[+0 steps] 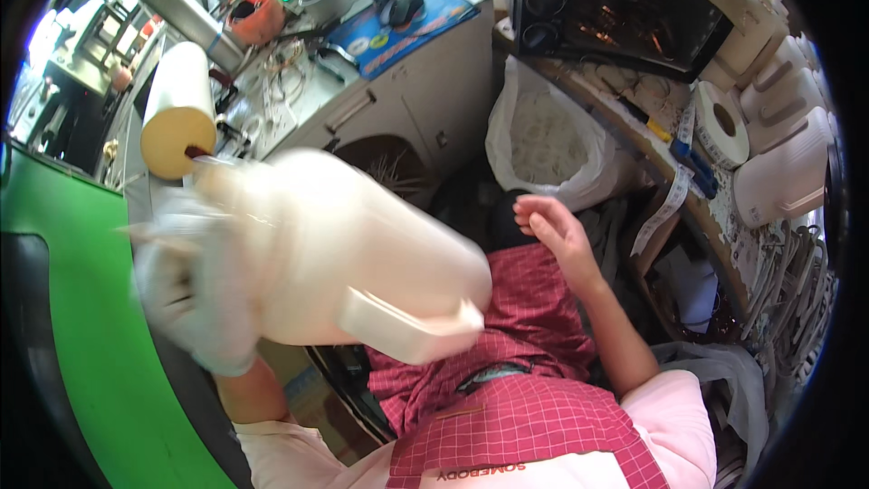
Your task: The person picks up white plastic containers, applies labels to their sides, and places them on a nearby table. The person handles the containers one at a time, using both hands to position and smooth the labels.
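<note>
My left hand (pixel 197 285), in a white glove, grips a large cream plastic jug (pixel 366 251) by its narrower end. The jug lies tilted across my view, its handle (pixel 411 326) towards my apron, and it is blurred. Bare and with fingers loosely curled, my right hand (pixel 553 231) hangs above my lap and touches nothing. Just beyond the gloved hand stands a cream cylinder (pixel 180 109) with a yellowish end face. Part of the gloved fingers is hidden by blur and the jug.
A white bag-lined bin (pixel 543 142) stands ahead. On the right bench are a toaster oven (pixel 624 7), a label roll (pixel 723 122), a yellow-blue tool (pixel 662 129) and several jugs (pixel 781 170). A green panel (pixel 75 251) is at left; a mouse (pixel 406 8) lies on the back desk.
</note>
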